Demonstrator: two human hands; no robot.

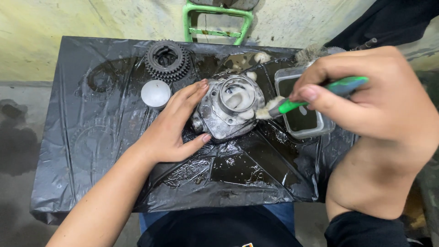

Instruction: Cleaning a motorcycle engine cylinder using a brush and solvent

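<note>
One soapy metal engine cylinder (228, 107) sits mid-tabletop (68, 137) on black plastic sheeting. The left hand (171, 126) braces the cylinder's left side, fingers spread and touching it. The right hand (366, 98), to the cylinder's right, has its fingers clamped on one green-handled brush (315, 93); the brush's long axis runs leftward, bristles touching the cylinder's right edge. One tray of dark liquid (302, 114) lies just right of the cylinder; one stacked gear (167, 59) and one white cap (155, 93) lie to its upper left.

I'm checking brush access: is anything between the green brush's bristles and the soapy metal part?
Nothing visible. The brush in the right hand already has its bristles against the metal part, which the left hand steadies from the other side.
</note>
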